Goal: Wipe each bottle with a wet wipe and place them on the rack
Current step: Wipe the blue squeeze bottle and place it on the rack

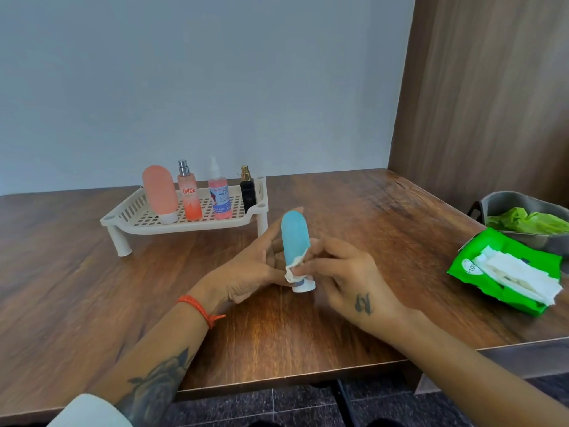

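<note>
Wood surface [338,211]: blue bottle [292,238] upright, cap down; left hand [246,272] steadies it, right hand [341,272] fingers pinch wipe [292,268]. Rack [129,212] far-left, nearer left hand.

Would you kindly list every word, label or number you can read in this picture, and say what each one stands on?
"ENGAGE": on the pink spray bottle on the rack.
"100": on the green wet wipe pack, partly covered.
Clear spray bottle: printed label, too blurred to read.
Black bottle: pale lettering, too small to read.
Right hand: tattooed mark, not legible.
Blue bottle: no text visible.
</note>
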Available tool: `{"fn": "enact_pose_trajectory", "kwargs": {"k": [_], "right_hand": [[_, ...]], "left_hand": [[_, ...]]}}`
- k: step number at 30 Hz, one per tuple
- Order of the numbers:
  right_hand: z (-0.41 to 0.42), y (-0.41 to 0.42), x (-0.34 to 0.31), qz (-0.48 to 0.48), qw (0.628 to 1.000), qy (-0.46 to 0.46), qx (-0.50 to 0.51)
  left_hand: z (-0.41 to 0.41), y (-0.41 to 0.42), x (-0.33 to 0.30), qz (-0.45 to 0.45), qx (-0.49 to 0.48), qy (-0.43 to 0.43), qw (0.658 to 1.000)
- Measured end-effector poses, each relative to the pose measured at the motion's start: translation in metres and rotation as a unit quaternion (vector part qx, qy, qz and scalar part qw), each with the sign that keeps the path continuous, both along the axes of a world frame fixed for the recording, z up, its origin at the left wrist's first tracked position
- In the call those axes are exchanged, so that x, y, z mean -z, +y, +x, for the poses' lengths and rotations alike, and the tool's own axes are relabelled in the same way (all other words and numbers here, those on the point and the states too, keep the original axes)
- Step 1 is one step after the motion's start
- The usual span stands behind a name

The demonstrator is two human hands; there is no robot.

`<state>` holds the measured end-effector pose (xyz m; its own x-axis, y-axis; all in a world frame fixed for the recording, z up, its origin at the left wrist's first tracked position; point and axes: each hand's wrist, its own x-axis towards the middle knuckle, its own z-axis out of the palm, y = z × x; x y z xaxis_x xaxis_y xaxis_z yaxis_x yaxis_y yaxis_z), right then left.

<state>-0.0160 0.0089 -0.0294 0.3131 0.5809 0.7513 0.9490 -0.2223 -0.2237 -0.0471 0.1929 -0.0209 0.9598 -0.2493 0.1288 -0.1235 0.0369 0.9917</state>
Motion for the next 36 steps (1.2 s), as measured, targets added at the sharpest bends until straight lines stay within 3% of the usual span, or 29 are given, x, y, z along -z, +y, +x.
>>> {"fn": "enact_pose_trajectory", "kwargs": {"k": [12, 15, 21, 25, 32, 36], "right_hand": [[0.013, 0.037, -0.039, 0.078, 0.993, 0.061, 0.068], [0.013, 0.039, -0.037, 0.083, 0.993, 0.038, 0.080], [0.003, 0.022, -0.019, -0.016, 0.995, -0.076, 0.062], [-0.004, 0.009, -0.010, -0.070, 0.993, -0.079, 0.044], [-0.002, 0.009, -0.010, -0.075, 0.993, -0.078, 0.043], [0.004, 0.021, -0.017, -0.032, 0.994, -0.081, 0.060]], "left_hand": [[0.002, 0.003, 0.005, -0.016, -0.016, 0.015, 1.000], [0.001, 0.004, 0.005, -0.013, -0.009, 0.015, 1.000], [-0.001, 0.000, -0.001, 0.001, -0.023, -0.006, 1.000], [-0.002, 0.000, -0.001, 0.006, -0.025, 0.002, 1.000], [-0.002, 0.000, -0.003, 0.000, -0.027, 0.001, 1.000], [-0.001, 0.001, -0.002, 0.000, -0.019, -0.002, 1.000]]}}
